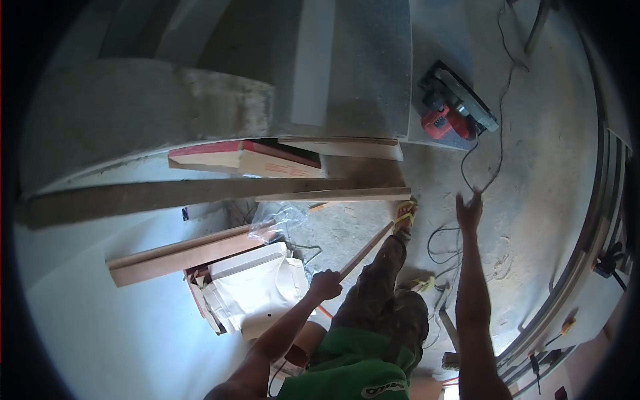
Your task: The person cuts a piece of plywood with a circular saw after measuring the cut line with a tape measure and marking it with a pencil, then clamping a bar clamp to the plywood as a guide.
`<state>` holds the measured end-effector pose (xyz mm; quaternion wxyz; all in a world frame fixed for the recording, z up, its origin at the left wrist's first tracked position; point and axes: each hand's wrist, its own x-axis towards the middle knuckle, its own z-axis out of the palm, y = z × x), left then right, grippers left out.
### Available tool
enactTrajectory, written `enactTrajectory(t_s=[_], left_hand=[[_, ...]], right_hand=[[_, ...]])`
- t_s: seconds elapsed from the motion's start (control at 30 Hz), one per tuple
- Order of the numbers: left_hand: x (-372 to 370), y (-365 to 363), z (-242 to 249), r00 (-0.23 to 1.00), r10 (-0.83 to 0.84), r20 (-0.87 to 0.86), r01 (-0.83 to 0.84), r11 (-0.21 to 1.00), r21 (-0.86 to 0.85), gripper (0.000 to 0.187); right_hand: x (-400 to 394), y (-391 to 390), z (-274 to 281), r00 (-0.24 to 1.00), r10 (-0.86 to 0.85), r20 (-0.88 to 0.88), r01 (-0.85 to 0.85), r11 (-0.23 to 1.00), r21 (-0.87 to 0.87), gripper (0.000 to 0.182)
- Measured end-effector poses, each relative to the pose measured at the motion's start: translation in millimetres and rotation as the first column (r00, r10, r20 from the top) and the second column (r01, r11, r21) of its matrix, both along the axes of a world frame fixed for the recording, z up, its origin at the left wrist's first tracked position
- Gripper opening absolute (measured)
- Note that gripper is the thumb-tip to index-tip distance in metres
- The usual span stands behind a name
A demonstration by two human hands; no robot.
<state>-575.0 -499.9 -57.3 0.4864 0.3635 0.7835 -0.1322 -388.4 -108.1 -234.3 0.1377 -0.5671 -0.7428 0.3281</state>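
Note:
My left hand is closed around a narrow wooden strip, which slants up and right toward my foot in a yellow-strapped sandal. My right hand is stretched forward over the floor, its thumb and fingers apart. Its fingertips overlap a dark power cord; the hand is slightly blurred. Beyond it, a red and black circular saw rests on a grey panel, the cord running from it toward my right hand.
Left of my legs are long wooden boards, a red-edged box, clear plastic wrap and an opened white carton. Cord loops lie near my feet. Long rails and a yellow-handled tool are at the right.

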Motion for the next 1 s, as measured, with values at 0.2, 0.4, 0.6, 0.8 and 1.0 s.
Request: enactTrajectory(t_s=[0.2, 0.4, 0.6, 0.8, 1.0], left_hand=[[-6, 27, 16, 0.979, -0.197, 0.046, 0.191, 0.975, 0.114, 0.028], [2, 71, 57, 0.822, -0.569, -0.019, 0.547, 0.782, 0.299, 0.029], [82, 130, 118, 0.847, -0.503, 0.173, 0.436, 0.843, 0.316, 0.027], [176, 80, 75, 0.814, -0.192, 0.548, 0.119, 0.979, 0.167, 0.021], [300, -36, 20, 0.763, 0.032, 0.645, 0.202, 0.937, -0.286, 0.026]], right_hand=[[159, -198, 3, 0.856, 0.512, 0.079, -0.469, 0.831, -0.300, 0.029], [159, -304, 153, 0.977, -0.144, 0.160, 0.210, 0.800, -0.562, 0.040], [181, -400, 214, 0.683, -0.729, 0.041, 0.505, 0.431, -0.748, 0.043], [202, -548, 244, 0.125, -0.986, -0.106, 0.332, 0.143, -0.933, 0.080], [220, -681, 263, -0.513, -0.831, -0.215, 0.124, 0.176, -0.976, 0.100]])
